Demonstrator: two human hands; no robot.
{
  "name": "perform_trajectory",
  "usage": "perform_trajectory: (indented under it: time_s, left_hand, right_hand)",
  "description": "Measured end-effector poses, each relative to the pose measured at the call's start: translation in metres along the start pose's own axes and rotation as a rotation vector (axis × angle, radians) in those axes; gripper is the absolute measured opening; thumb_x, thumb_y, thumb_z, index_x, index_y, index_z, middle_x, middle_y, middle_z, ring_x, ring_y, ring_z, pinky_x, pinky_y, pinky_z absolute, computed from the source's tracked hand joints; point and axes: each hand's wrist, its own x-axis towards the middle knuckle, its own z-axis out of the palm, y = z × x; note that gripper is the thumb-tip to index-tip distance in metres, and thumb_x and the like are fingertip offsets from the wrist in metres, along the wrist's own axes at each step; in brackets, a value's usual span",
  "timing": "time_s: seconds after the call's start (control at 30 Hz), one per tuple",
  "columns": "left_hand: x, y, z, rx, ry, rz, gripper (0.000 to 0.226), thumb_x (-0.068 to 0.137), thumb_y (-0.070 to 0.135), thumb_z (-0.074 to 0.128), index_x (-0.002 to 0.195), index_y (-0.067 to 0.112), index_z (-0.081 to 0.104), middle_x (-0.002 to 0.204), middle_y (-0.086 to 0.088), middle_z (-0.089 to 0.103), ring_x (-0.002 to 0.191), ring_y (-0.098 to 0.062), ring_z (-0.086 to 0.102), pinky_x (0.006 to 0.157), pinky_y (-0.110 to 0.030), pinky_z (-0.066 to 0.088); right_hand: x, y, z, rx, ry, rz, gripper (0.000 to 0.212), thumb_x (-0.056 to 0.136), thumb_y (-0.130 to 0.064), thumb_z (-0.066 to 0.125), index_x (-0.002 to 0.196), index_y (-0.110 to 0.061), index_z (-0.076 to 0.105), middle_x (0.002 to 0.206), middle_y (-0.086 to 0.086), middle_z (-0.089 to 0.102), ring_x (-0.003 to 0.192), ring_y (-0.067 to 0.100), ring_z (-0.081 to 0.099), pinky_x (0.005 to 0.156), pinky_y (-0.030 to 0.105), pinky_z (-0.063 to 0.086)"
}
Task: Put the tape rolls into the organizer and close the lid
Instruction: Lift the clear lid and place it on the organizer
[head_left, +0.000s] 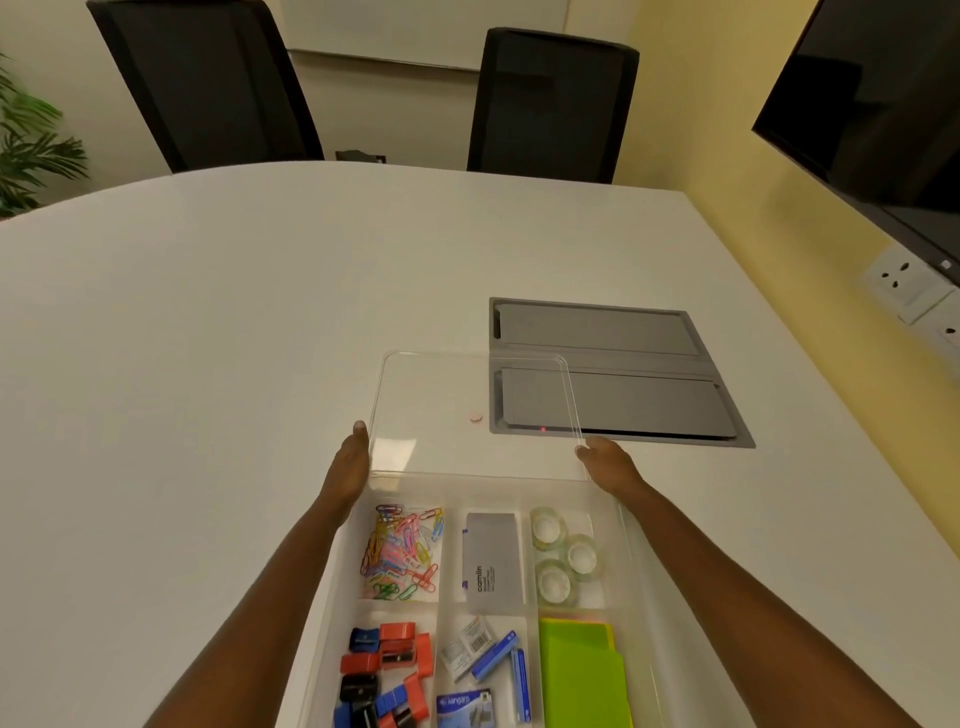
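Observation:
A clear plastic organizer (332, 597) lies at the near edge of the table, its compartments uncovered. Three clear tape rolls (563, 556) sit together in its far right compartment. The transparent lid (441, 384) is held just beyond the organizer's far wall, tilted up. My left hand (349, 462) grips the lid's left edge and my right hand (608, 465) grips its right edge near the corner.
Other compartments hold coloured paper clips (402, 553), a grey Camlin box (492, 561), sharpeners (387, 670), staple boxes (493, 665) and green sticky notes (584, 675). A grey cable hatch (649, 332) is set in the white table (208, 338). Two black chairs stand beyond it.

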Motion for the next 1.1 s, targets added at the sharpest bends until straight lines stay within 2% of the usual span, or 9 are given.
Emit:
perform_trajectory:
  time_s: [0.07, 0.1, 0.2, 0.33, 0.4, 0.5, 0.63, 0.8, 1.1]
  left_hand:
    - [0.009, 0.003, 0.002, 0.001, 0.023, -0.005, 0.058, 0.098, 0.042, 0.014, 0.141, 0.005, 0.023, 0.152, -0.017, 0.024, 0.14, -0.03, 0.025, 0.118, -0.043, 0.018]
    - [0.012, 0.004, 0.002, 0.005, 0.027, -0.003, 0.057, 0.098, 0.041, 0.014, 0.141, 0.005, 0.023, 0.152, -0.017, 0.025, 0.14, -0.03, 0.025, 0.118, -0.044, 0.018]
    - [0.016, 0.003, 0.005, 0.033, 0.007, 0.007, 0.055, 0.099, 0.04, 0.015, 0.141, 0.006, 0.024, 0.152, -0.016, 0.025, 0.14, -0.03, 0.025, 0.117, -0.043, 0.019]
    - [0.015, -0.002, 0.004, 0.018, -0.013, 0.0, 0.054, 0.099, 0.038, 0.015, 0.142, 0.007, 0.021, 0.153, -0.016, 0.022, 0.142, -0.029, 0.022, 0.117, -0.043, 0.017]
    - [0.016, 0.0, 0.001, -0.019, -0.021, -0.027, 0.055, 0.099, 0.039, 0.015, 0.143, 0.007, 0.019, 0.154, -0.016, 0.021, 0.142, -0.028, 0.021, 0.118, -0.043, 0.016]
    - [0.017, 0.004, -0.003, -0.102, -0.011, -0.068, 0.056, 0.098, 0.041, 0.014, 0.143, 0.007, 0.019, 0.153, -0.017, 0.024, 0.14, -0.031, 0.024, 0.118, -0.045, 0.019]
    - [0.012, 0.013, -0.007, -0.24, 0.003, -0.096, 0.057, 0.098, 0.042, 0.013, 0.14, 0.004, 0.023, 0.146, -0.021, 0.033, 0.134, -0.034, 0.033, 0.112, -0.042, 0.027]
    - [0.0, 0.027, -0.018, -0.35, -0.007, -0.079, 0.061, 0.096, 0.048, 0.013, 0.142, 0.01, 0.023, 0.143, -0.025, 0.035, 0.129, -0.038, 0.039, 0.108, -0.041, 0.032]
    - [-0.026, 0.048, -0.028, -0.538, 0.031, -0.033, 0.064, 0.091, 0.058, 0.01, 0.138, 0.021, 0.034, 0.139, -0.027, 0.037, 0.134, -0.038, 0.034, 0.113, -0.044, 0.028]
  right_hand:
    - [0.013, 0.001, 0.002, 0.052, 0.037, 0.047, 0.018, 0.094, -0.012, 0.043, 0.085, -0.007, 0.058, 0.092, 0.014, 0.058, 0.092, 0.027, 0.054, 0.079, 0.031, 0.04]
    - [0.018, 0.0, 0.003, 0.084, 0.068, 0.069, 0.026, 0.091, -0.008, 0.044, 0.066, -0.012, 0.048, 0.073, 0.008, 0.052, 0.073, 0.024, 0.049, 0.066, 0.03, 0.037]
    - [0.024, -0.001, 0.006, 0.155, 0.105, 0.111, 0.039, 0.083, 0.005, 0.046, 0.053, -0.015, 0.031, 0.056, 0.003, 0.035, 0.051, 0.016, 0.034, 0.05, 0.026, 0.027]
    - [0.027, 0.002, 0.006, 0.223, 0.039, 0.141, 0.035, 0.082, 0.013, 0.05, 0.055, -0.008, 0.045, 0.059, 0.005, 0.04, 0.052, 0.018, 0.038, 0.051, 0.025, 0.028]
    - [0.027, 0.004, 0.005, 0.281, 0.058, 0.119, 0.014, 0.083, 0.013, 0.052, 0.079, 0.006, 0.063, 0.074, 0.011, 0.051, 0.069, 0.023, 0.047, 0.058, 0.029, 0.034]
    - [0.024, -0.001, -0.002, 0.34, 0.121, 0.031, 0.028, 0.083, 0.015, 0.051, 0.107, 0.008, 0.063, 0.092, 0.013, 0.057, 0.087, 0.026, 0.051, 0.067, 0.029, 0.043]
    - [0.01, -0.021, -0.019, 0.381, 0.222, -0.11, 0.033, 0.083, 0.014, 0.052, 0.112, 0.003, 0.062, 0.098, 0.015, 0.061, 0.09, 0.025, 0.055, 0.079, 0.032, 0.045]
    - [-0.019, -0.039, -0.038, 0.418, 0.355, -0.296, 0.027, 0.086, 0.004, 0.058, 0.112, -0.001, 0.064, 0.092, 0.007, 0.06, 0.086, 0.018, 0.056, 0.062, 0.008, 0.046]
    - [-0.068, -0.048, -0.054, 0.322, 0.59, -0.495, 0.027, 0.081, 0.011, 0.062, 0.107, 0.004, 0.066, 0.084, 0.01, 0.049, 0.074, 0.022, 0.051, 0.06, -0.011, 0.038]
